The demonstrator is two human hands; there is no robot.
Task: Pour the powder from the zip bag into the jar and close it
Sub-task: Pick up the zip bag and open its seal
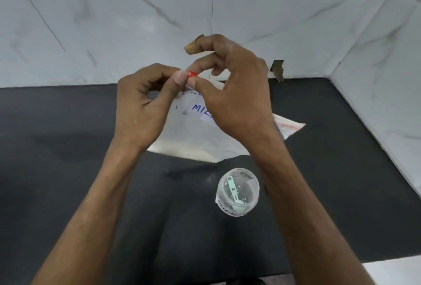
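Observation:
A clear zip bag (196, 134) with pale powder in its bottom and a white label with blue writing hangs above the black counter. My left hand (145, 100) pinches the bag's top left corner. My right hand (230, 84) pinches the red zip slider (191, 74) at that same corner; its index finger wears a tan bandage. A small clear plastic jar (238, 191) stands on the counter below the bag, near my right forearm. It has no lid on and a mint-green scoop (234, 193) lies inside. No lid is in view.
The black countertop (68, 171) runs to white marble-tiled walls at the back and right. A broken hole in the back wall (278, 69) sits behind my right hand. A white edge (394, 271) shows at the bottom right corner.

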